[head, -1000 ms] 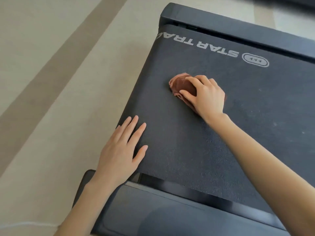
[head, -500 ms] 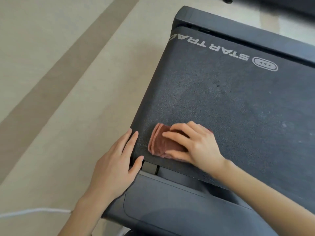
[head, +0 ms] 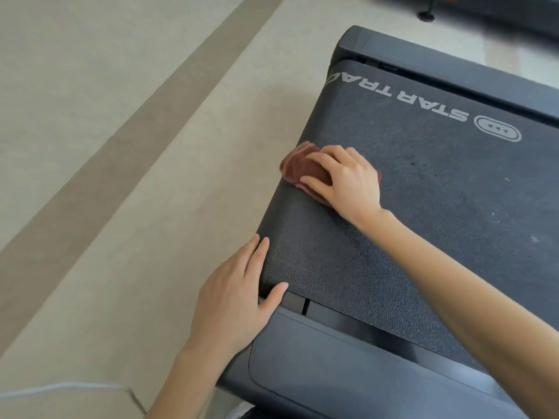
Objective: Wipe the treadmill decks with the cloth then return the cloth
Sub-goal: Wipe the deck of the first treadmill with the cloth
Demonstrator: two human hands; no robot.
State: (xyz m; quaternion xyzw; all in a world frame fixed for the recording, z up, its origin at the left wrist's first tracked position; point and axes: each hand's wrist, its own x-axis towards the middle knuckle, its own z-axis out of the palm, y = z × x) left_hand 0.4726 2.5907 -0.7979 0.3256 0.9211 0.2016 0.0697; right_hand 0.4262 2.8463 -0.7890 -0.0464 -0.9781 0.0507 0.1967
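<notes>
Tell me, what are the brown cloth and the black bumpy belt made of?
The cloth looks like soft fabric, matte brown: it bunches in folds. The belt seems rubbery, matte black: its surface is finely pebbled. The cover at its end is probably plastic: smooth, faint sheen.

Beige floor [head: 75,71] with darker stripe [head: 157,116]

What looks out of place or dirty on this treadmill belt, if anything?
Nothing is damaged or askew. Only a few pale specks dot the treadmill belt on its right side, away from the brown cloth that the right hand holds at the left edge.
</notes>
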